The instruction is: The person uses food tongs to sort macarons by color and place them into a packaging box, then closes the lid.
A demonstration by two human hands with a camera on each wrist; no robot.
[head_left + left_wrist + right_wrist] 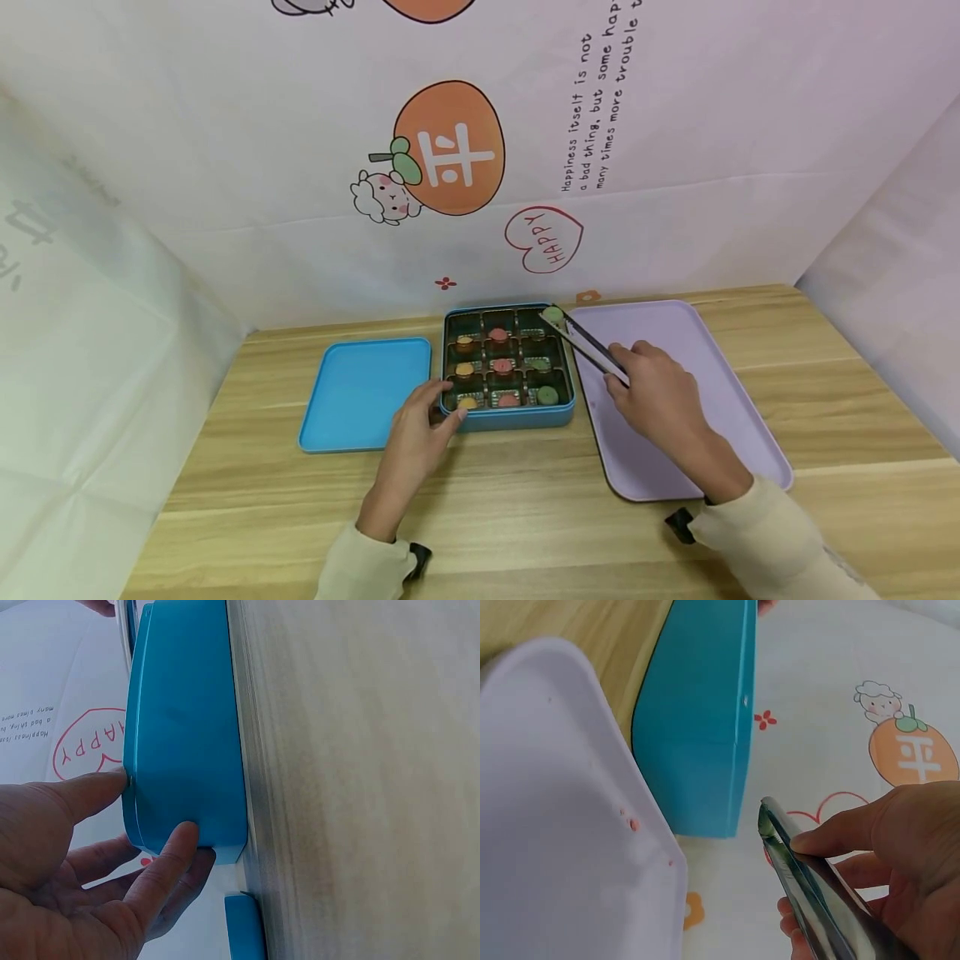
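Observation:
A blue tin box [510, 417] with a dark divided insert stands mid-table and holds several small round pastries in yellow, pink and green. My left hand [420, 429] holds its front left corner; in the left wrist view the thumb and fingers [161, 862] press the box wall [187, 735]. My right hand [660, 392] grips metal tongs [592, 346] that pinch a green pastry [552, 315] above the box's back right corner. The right wrist view has the tongs [802, 885] beside the box [697, 727].
The blue lid [363, 392] lies flat left of the box. A lilac tray [675, 467] lies to the right, with crumbs on it [634, 823]. A printed white backdrop closes off the back and both sides. Bare wooden tabletop [525, 517] lies in front.

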